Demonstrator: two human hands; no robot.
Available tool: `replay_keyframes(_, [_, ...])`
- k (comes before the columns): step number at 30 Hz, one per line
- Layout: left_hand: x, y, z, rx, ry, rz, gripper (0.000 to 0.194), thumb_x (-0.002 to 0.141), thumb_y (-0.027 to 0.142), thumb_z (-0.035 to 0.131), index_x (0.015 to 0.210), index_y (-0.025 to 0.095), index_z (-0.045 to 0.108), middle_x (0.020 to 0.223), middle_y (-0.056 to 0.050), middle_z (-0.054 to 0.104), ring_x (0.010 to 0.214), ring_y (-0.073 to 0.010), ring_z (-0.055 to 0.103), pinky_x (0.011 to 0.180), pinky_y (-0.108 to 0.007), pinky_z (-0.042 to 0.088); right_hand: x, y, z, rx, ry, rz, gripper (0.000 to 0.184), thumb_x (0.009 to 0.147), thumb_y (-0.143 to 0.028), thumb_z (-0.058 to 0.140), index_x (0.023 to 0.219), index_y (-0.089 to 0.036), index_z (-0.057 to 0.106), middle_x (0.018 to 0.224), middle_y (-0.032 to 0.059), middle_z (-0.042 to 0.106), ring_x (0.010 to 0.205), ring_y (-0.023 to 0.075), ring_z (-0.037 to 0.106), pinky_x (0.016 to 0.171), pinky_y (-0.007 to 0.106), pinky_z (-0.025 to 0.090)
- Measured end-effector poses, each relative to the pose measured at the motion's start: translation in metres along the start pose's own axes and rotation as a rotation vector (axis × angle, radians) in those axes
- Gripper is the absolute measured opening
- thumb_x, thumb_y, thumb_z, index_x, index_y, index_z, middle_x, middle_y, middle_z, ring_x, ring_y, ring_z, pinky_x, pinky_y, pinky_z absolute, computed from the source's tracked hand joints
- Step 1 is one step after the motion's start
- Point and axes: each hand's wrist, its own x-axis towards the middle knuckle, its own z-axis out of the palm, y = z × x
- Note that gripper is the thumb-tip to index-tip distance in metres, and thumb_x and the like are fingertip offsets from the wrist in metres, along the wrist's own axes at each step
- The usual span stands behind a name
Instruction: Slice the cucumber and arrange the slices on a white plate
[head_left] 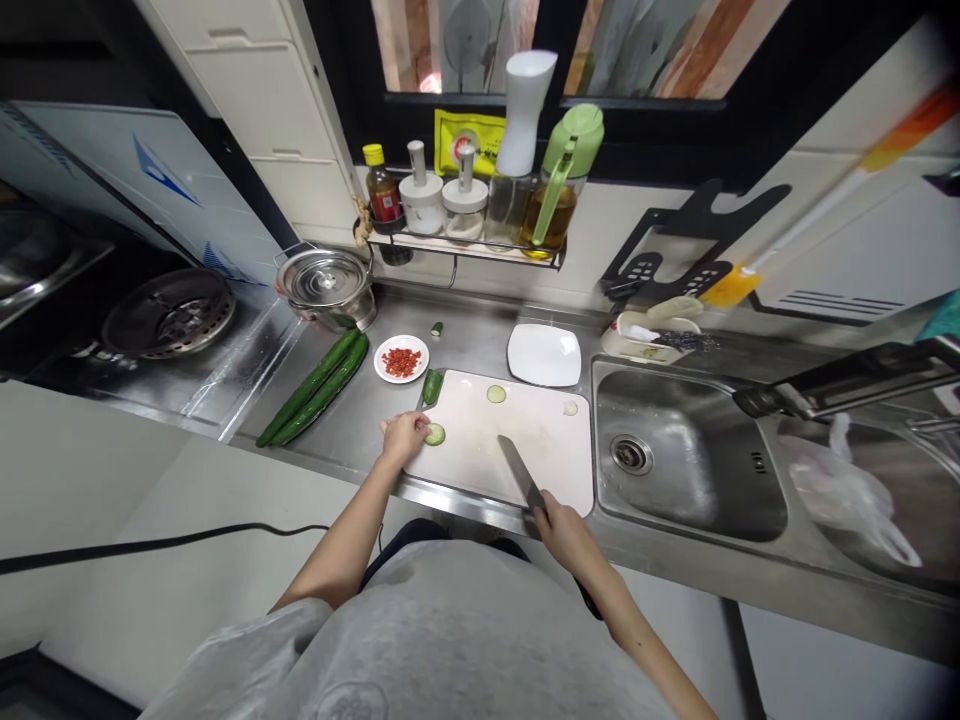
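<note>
At the left edge of the white cutting board (pixel 480 465), the fingers of my left hand (pixel 405 437) are drawn together, their tips at a cucumber slice (pixel 436 435). My right hand (pixel 559 525) is wrapped round the handle of a kitchen knife (pixel 519 468), whose blade points away from me over the board. Another cucumber slice (pixel 496 394) lies near the board's far edge, with a small pale piece (pixel 571 408) at the far right. A short cucumber chunk (pixel 432 386) rests by the far left corner.
Two whole cucumbers (pixel 315 390) lie left of a plate of chopped red pieces (pixel 415 370). A white square plate (pixel 544 354) sits behind the board, and a small cucumber end (pixel 436 328) lies nearby. The sink (pixel 675 450) is on the right; a steel pot (pixel 328 285) stands back left.
</note>
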Motion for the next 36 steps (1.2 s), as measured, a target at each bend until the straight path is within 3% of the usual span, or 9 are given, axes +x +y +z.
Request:
replay_keyframes(4, [-0.002,0.0,0.001,0.008,-0.019,0.001,0.019,0.079,0.03,0.062,0.096,0.026,0.069,0.095,-0.003,0.071,0.096,-0.021,0.06,0.093,-0.038,0.031,0.0,0.001,0.001,-0.002,0.012,-0.008,0.024,0.095,-0.023,0.034,0.112,-0.015,0.05,0.087,0.0102,0.067,0.079,0.019,0.06,0.063,0.025,0.027])
replay_keyframes(8, [-0.002,0.011,0.001,0.03,0.083,0.004,0.026,0.08,0.035,0.061,0.104,0.029,0.067,0.111,-0.005,0.065,0.109,-0.0256,0.053,0.094,-0.04,0.031,0.001,0.002,0.002,0.009,0.015,-0.013,0.025,0.095,-0.024,0.033,0.111,-0.016,0.049,0.085,0.009,0.066,0.078,0.0192,0.06,0.062,0.025,0.026])
replay_keyframes(16, [0.015,0.072,0.025,-0.032,0.112,0.137,0.029,0.085,0.037,0.053,0.111,0.029,0.063,0.117,-0.006,0.06,0.11,-0.0249,0.049,0.097,-0.04,0.029,-0.002,0.008,-0.002,0.059,0.027,0.034,0.025,0.095,-0.026,0.032,0.112,-0.017,0.048,0.087,0.0087,0.066,0.08,0.0187,0.059,0.062,0.025,0.026])
replay_keyframes(21, [0.038,0.105,0.046,0.025,0.049,0.168,0.037,0.086,0.04,0.05,0.121,0.029,0.058,0.118,-0.009,0.057,0.112,-0.0277,0.047,0.096,-0.043,0.029,-0.005,0.017,-0.002,0.075,0.053,0.048,0.025,0.094,-0.025,0.032,0.111,-0.016,0.048,0.088,0.0095,0.066,0.08,0.0193,0.06,0.064,0.025,0.027])
replay_keyframes(26, [0.056,0.124,0.057,0.134,-0.032,0.26,0.044,0.086,0.039,0.049,0.129,0.032,0.051,0.122,-0.01,0.05,0.115,-0.0296,0.043,0.096,-0.044,0.027,-0.008,0.025,0.001,0.104,0.082,0.048,0.023,0.094,-0.025,0.031,0.106,-0.017,0.049,0.084,0.0079,0.065,0.079,0.019,0.06,0.064,0.025,0.029])
replay_keyframes(31, [0.063,0.132,0.058,0.21,-0.076,0.359,0.032,0.085,0.032,0.05,0.116,0.028,0.058,0.121,-0.011,0.05,0.115,-0.0286,0.042,0.096,-0.043,0.025,-0.011,0.028,0.0,0.1,0.085,0.07,0.024,0.094,-0.025,0.032,0.109,-0.016,0.049,0.085,0.0084,0.066,0.08,0.0188,0.06,0.064,0.024,0.029])
replay_keyframes(36, [0.065,0.134,0.054,0.192,-0.135,0.3,0.02,0.08,0.024,0.055,0.1,0.023,0.058,0.107,-0.008,0.061,0.105,-0.0252,0.051,0.092,-0.04,0.027,-0.011,0.029,-0.001,0.086,0.083,0.081,0.027,0.094,-0.024,0.033,0.113,-0.014,0.049,0.087,0.0106,0.066,0.08,0.0198,0.06,0.064,0.025,0.028])
